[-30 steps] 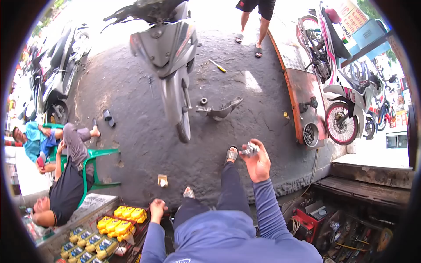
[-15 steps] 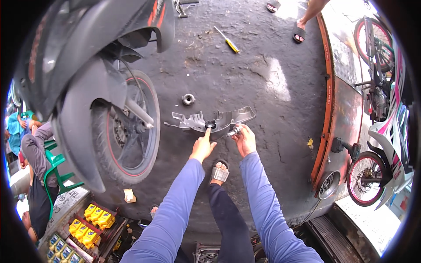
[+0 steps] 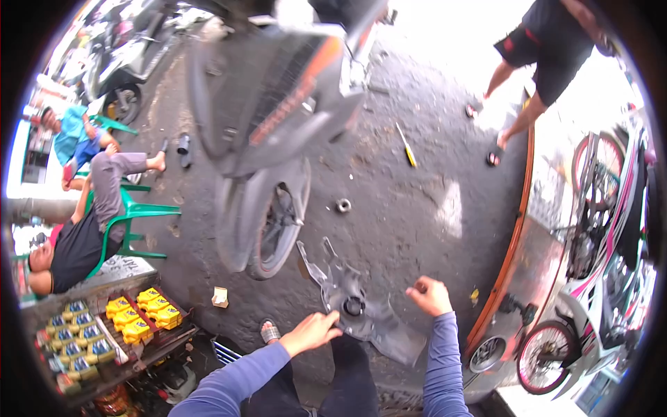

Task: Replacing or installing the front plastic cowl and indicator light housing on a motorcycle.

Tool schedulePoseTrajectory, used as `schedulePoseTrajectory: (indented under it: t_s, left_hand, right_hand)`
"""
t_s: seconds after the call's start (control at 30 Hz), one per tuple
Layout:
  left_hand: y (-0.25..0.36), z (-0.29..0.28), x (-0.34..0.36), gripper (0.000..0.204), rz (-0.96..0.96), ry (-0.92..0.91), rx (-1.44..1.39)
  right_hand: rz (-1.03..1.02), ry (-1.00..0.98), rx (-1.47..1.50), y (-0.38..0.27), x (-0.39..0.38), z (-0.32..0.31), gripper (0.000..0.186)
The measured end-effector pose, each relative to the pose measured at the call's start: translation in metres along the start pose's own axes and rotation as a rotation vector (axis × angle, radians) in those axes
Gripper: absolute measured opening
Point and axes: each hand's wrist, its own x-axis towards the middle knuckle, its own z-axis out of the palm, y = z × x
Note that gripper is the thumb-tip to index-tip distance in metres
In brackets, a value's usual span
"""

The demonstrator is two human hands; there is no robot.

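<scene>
A grey plastic motorcycle cover (image 3: 379, 326) with long prongs and a round black fitting (image 3: 353, 306) is tilted in front of my legs. My left hand (image 3: 313, 332) pinches its near left edge, fingers closed. To the right of the cover, apart from it, my right hand (image 3: 432, 297) is closed around a small dark part (image 3: 420, 286). Most of that part is hidden by the fingers, and blur hides its detail.
A motorcycle (image 3: 278, 132) stands ahead. On the dark floor lie a ring-shaped part (image 3: 343, 205), a yellow-handled screwdriver (image 3: 406, 146) and a small box (image 3: 219, 297). Yellow bottles (image 3: 158, 309) fill a rack at left, near people on green chairs (image 3: 149, 208). Another person (image 3: 542, 55) stands far right.
The view has swung up and left. The cover is now lifted and tilted, with my left hand gripping its edge instead of pointing at the fitting. My right hand has moved away from the cover.
</scene>
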Motion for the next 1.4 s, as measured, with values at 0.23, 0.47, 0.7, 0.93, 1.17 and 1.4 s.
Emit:
schedulePoseTrajectory:
  t_s: [0.23,0.47,0.7,0.93,1.17,1.4]
  left_hand:
    - [0.114,-0.101,-0.194,0.033,0.138,0.078,0.045]
    - [0.162,-0.21,-0.307,0.032,0.28,0.325,0.133]
    - [0.167,-0.265,-0.375,0.036,0.795,0.761,0.256]
    - [0.177,-0.265,-0.311,0.05,0.974,1.088,-0.371]
    - [0.156,-0.256,-0.276,0.053,0.823,1.057,-0.09]
    - [0.117,-0.248,-0.258,0.056,0.766,1.018,0.17]
  right_hand:
    - [-0.061,-0.773,-0.056,-0.145,-0.106,-0.057,0.051]
    - [-0.133,-0.408,0.458,-0.303,-0.161,-0.084,0.028]
    - [-0.531,-0.245,0.595,-0.397,-0.194,-0.098,0.024]
    - [-0.633,-0.202,0.619,-0.443,-0.201,-0.101,0.024]
    - [-0.806,0.288,-0.082,-0.511,-0.245,-0.14,0.034]
    - [-0.575,-0.699,-0.221,-0.591,-0.259,-0.109,0.051]
